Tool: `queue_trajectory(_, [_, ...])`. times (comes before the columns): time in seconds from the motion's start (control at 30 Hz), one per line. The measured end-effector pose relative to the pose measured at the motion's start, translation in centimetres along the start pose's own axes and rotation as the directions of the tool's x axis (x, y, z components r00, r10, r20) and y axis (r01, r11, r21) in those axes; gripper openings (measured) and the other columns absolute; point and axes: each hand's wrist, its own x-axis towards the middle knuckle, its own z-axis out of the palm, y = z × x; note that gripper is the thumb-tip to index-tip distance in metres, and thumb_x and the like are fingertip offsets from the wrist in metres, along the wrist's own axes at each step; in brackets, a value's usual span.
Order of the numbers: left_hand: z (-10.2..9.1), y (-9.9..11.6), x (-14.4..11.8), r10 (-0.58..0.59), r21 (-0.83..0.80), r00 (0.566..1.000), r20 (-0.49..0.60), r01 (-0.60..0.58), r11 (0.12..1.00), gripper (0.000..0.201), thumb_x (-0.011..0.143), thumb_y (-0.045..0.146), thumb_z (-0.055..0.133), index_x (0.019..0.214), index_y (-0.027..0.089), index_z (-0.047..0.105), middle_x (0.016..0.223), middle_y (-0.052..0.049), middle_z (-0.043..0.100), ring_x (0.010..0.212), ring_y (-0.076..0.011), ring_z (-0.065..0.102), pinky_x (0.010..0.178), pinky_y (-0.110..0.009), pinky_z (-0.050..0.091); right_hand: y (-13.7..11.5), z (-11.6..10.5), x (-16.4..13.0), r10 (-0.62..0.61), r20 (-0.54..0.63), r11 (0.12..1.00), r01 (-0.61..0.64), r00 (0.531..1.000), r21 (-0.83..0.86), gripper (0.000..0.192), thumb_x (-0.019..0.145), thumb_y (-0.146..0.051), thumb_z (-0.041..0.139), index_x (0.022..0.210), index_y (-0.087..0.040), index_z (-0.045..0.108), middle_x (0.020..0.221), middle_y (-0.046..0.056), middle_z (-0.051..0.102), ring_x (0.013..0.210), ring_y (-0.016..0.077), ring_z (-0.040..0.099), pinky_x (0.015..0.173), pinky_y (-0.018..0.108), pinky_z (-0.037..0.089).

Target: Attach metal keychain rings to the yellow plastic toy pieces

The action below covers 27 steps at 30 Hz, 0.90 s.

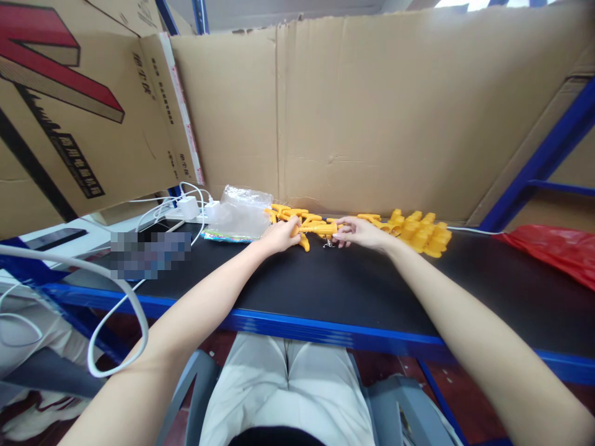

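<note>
A long yellow plastic piece [320, 229] spans the gap between my hands, just above the black table top. My left hand [280, 236] is closed on its left end, and my right hand [359, 234] grips its right end with thumb and fingers. A curved yellow part [304, 242] juts down beside my left fingers; whether it belongs to the held piece I cannot tell. Small shiny metal bits [328, 243] show under the piece, near my right fingertips. Behind my hands lies a pile of similar yellow plastic parts [297, 214], partly hidden by them.
Several yellow cup-shaped parts [421, 233] stand clustered right of my right hand. A clear plastic bag [242, 214] sits left of the pile. White chargers [187, 207] and cables lie further left, a red bag [553, 248] at far right. Cardboard [372, 118] walls the back.
</note>
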Motion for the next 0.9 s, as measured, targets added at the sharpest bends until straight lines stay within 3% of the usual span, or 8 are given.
queue_trajectory(0.17, [-0.1, 0.0, -0.1, -0.001, -0.008, 1.0, 0.002, 0.001, 1.0, 0.033, 0.083, 0.04, 0.047, 0.111, 0.022, 0.049, 0.088, -0.007, 0.062, 0.082, -0.0251, 0.06, 0.073, -0.036, 0.047, -0.9, 0.2, -0.5, -0.004, 0.0, 0.999, 0.004, 1.0, -0.049, 0.045, 0.069, -0.058, 0.067, 0.087, -0.018, 0.058, 0.074, 0.004, 0.067, 0.065, 0.0138, 0.063, 0.06, 0.026, 0.048])
queue_trajectory(0.4, [-0.1, 0.2, -0.1, 0.002, -0.006, 1.0, 0.011, -0.002, 1.0, 0.033, 0.083, 0.041, 0.047, 0.111, 0.022, 0.049, 0.088, -0.007, 0.063, 0.082, -0.0247, 0.061, 0.075, -0.036, 0.047, -1.2, 0.4, -0.7, 0.055, 0.02, 0.998, -0.054, 0.998, -0.044, 0.054, 0.075, -0.071, 0.051, 0.068, -0.017, 0.055, 0.065, 0.004, 0.062, 0.059, 0.0127, 0.06, 0.059, 0.026, 0.046])
queue_trajectory(0.53, [-0.1, 0.2, -0.1, -0.004, 0.001, 1.0, 0.014, 0.004, 1.0, 0.033, 0.083, 0.041, 0.047, 0.11, 0.022, 0.05, 0.085, -0.007, 0.063, 0.08, -0.0246, 0.061, 0.074, -0.036, 0.047, -1.1, 0.3, -0.6, 0.083, 0.026, 0.996, -0.082, 0.996, -0.041, 0.054, 0.076, -0.07, 0.05, 0.075, -0.017, 0.057, 0.07, 0.006, 0.064, 0.057, 0.0129, 0.059, 0.054, 0.026, 0.046])
queue_trajectory(0.63, [-0.2, 0.2, -0.2, 0.006, -0.001, 1.0, 0.004, -0.006, 1.0, 0.032, 0.083, 0.04, 0.047, 0.11, 0.022, 0.05, 0.085, -0.007, 0.064, 0.079, -0.0251, 0.061, 0.071, -0.035, 0.047, -1.1, 0.1, -0.6, 0.068, 0.004, 0.996, -0.068, 0.998, -0.052, 0.048, 0.072, -0.059, 0.064, 0.097, -0.018, 0.059, 0.083, 0.007, 0.066, 0.061, 0.0131, 0.061, 0.053, 0.025, 0.047])
queue_trajectory(0.73, [-0.3, 0.3, -0.3, 0.012, -0.009, 1.0, 0.004, -0.012, 1.0, 0.032, 0.083, 0.038, 0.048, 0.11, 0.022, 0.05, 0.087, -0.007, 0.064, 0.078, -0.0247, 0.062, 0.07, -0.035, 0.047, -1.0, -0.1, -0.6, 0.029, -0.009, 0.998, -0.029, 1.0, -0.06, 0.055, 0.069, -0.044, 0.073, 0.116, -0.022, 0.054, 0.094, 0.005, 0.066, 0.068, 0.0135, 0.063, 0.059, 0.026, 0.051])
queue_trajectory(0.9, [-0.4, 0.4, -0.3, 0.019, -0.014, 1.0, 0.008, -0.019, 1.0, 0.031, 0.083, 0.039, 0.048, 0.109, 0.022, 0.05, 0.089, -0.008, 0.065, 0.08, -0.0247, 0.062, 0.073, -0.036, 0.047, -0.6, -0.1, -0.4, -0.007, -0.003, 0.998, 0.006, 1.0, -0.061, 0.05, 0.07, -0.038, 0.071, 0.113, -0.021, 0.054, 0.096, 0.005, 0.065, 0.074, 0.0147, 0.065, 0.065, 0.028, 0.052])
